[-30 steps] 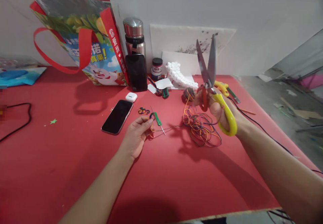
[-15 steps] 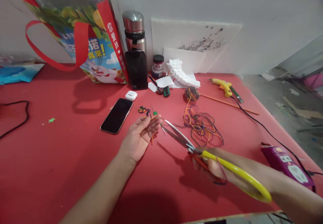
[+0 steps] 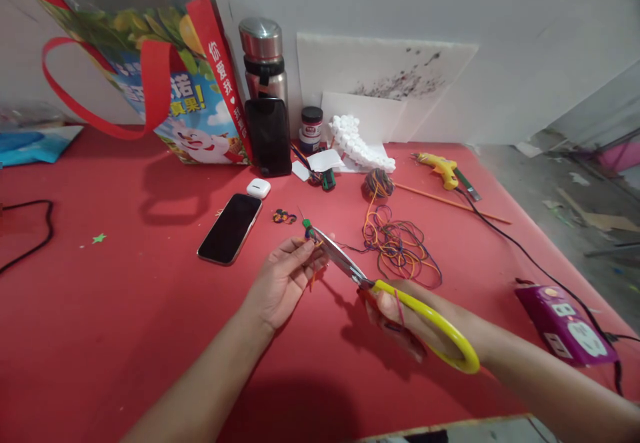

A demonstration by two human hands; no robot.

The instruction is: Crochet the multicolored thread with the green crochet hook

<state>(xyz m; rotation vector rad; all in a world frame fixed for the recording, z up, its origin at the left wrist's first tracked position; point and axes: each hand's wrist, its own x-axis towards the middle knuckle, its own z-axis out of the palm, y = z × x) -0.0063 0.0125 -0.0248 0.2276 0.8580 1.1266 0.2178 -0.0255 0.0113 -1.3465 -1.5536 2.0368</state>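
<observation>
My left hand pinches a small piece of knotted cord, dark with orange strands, between thumb and fingers. A green part with a thin pin-like point sticks up from it, and an orange end hangs below the fingers. My right hand grips a pair of scissors with yellow and red handles. The scissors' blades reach the cord at my left fingertips and lie nearly together; whether they touch the cord I cannot tell. A reddish thread loops over the right hand. Beyond the left hand lies a small knotted cord piece.
A loose tangle of multicoloured cord runs from a cord ball, right of the scissors. A phone and white earphone case lie left. A glue gun, power strip, shopping bag and steel bottle stand around.
The scissors have moved left and slightly up to the cord, and their blades have come closer together. My left hand has shifted slightly right, its fingers now more bent around the cord.
</observation>
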